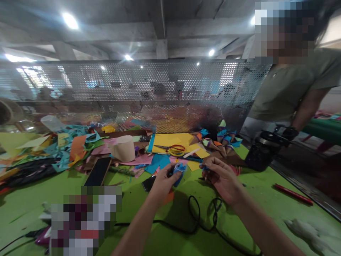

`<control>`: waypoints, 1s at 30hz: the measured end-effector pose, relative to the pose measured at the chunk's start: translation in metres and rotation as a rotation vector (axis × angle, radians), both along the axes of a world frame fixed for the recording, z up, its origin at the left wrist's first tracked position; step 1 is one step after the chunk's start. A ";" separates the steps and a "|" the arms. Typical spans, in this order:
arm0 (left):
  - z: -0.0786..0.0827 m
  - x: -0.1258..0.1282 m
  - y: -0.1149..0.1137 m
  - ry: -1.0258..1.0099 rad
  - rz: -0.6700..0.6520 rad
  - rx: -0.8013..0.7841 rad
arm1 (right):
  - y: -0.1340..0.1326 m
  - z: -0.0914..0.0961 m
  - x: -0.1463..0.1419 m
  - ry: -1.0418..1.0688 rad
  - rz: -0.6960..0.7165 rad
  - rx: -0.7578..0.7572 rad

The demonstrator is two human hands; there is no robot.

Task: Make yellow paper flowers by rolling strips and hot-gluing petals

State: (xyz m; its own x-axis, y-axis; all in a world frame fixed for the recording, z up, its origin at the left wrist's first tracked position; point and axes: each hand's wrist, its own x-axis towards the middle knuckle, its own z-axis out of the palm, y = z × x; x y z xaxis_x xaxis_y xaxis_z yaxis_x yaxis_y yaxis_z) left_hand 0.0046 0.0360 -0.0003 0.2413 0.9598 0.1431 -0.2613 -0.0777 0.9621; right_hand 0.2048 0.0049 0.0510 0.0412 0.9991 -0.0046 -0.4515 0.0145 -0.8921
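Note:
My left hand (163, 181) is closed around a small blue folded paper piece (179, 170), held just above the green table (253, 188). My right hand (222, 176) hovers a little to its right with fingers curled, pinching a small blue bit that I cannot make out. Behind both hands lie a yellow paper sheet (170, 140) with red-and-yellow scissors (173, 149) on it and a white stick (191, 153).
Coloured paper scraps (66, 145) pile up at the left, near a tan tape roll (123, 148) and a phone (98, 171). A black cable (202, 217) loops below my hands. A red pen (293, 194) lies right. A person (290, 89) stands at the right behind a black device (262, 151). A perforated metal screen (133, 92) bounds the back.

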 end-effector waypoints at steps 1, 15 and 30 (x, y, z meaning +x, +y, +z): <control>0.000 0.000 0.000 0.006 -0.002 0.008 | 0.000 0.000 0.000 -0.004 -0.001 0.001; 0.006 0.001 -0.004 0.033 0.013 0.011 | 0.000 0.000 0.001 0.081 0.061 0.026; 0.003 0.001 -0.002 0.121 0.057 0.023 | -0.001 0.001 -0.002 0.021 -0.005 0.029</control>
